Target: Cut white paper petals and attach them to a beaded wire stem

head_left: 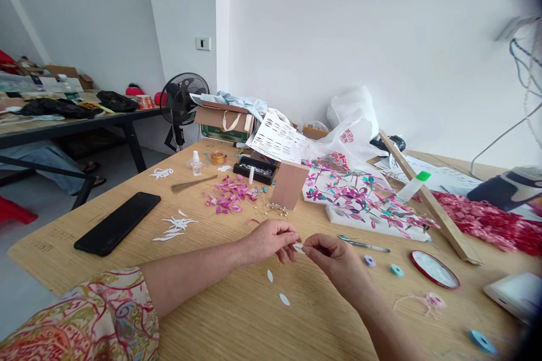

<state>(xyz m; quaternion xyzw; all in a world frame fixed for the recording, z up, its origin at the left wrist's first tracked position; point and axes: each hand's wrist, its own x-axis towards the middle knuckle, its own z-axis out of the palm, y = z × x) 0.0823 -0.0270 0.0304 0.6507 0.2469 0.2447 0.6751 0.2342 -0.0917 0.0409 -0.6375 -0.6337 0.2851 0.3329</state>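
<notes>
A small white leaf-shaped piece [298, 248] spans the gap between my hands, over the middle of the table. My right hand [336, 259] pinches its right end between thumb and forefinger. The curled fingers of my left hand [271, 241] close on its other end, though the exact contact there is partly hidden. Below, two more white leaf-shaped pieces, an upper one [270, 276] and a lower one [284, 299], lie flat on the wood. Behind my left hand stand a wooden block [289, 185] and scattered pink-purple petals [231, 194].
Left are a black phone [118, 223] and slender white cutouts [174, 228]. Toward the back stand a dropper bottle [196, 164] and black tray [254, 170]. Tweezers [364, 244], thread spools [397, 270], a red-rimmed round dish [434, 269] and a wooden bar [432, 203] lie right.
</notes>
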